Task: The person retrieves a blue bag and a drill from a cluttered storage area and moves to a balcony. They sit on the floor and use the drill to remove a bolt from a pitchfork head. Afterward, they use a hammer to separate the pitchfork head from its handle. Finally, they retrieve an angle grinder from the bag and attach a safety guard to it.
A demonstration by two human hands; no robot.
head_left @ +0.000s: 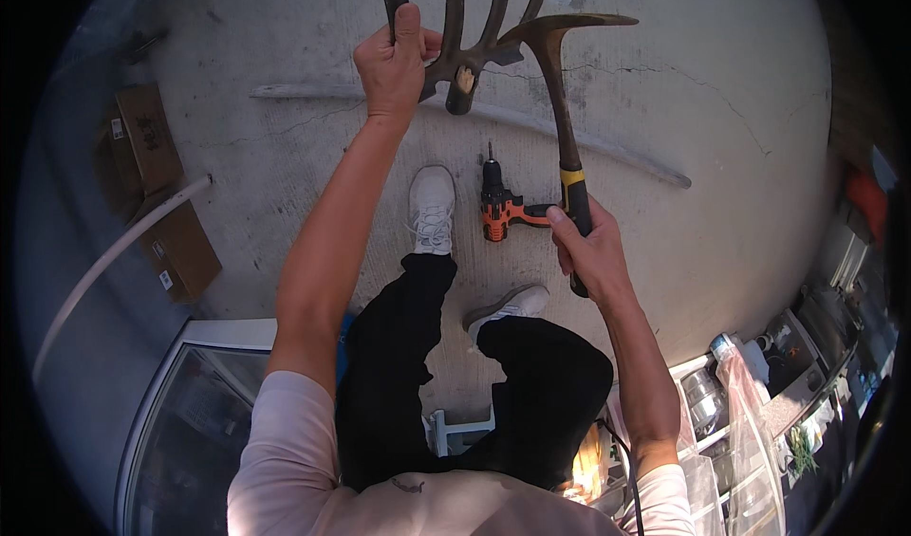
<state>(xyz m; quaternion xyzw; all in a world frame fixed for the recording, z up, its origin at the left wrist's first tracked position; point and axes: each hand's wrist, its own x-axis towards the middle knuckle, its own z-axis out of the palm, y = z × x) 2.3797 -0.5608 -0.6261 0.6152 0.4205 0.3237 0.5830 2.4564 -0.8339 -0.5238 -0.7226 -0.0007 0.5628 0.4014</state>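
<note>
Cardboard boxes [157, 190] and a white pipe [114, 256] lie at the left edge of the concrete floor [721, 157]. The left hand [394, 62] is clenched around an outer tine of a metal fork head [465, 38], held above the floor's far edge. An orange drill [501, 209] lies on the floor between. The right hand [588, 247] is wrapped tightly on a hammer [562, 109], its head against the fork.
</note>
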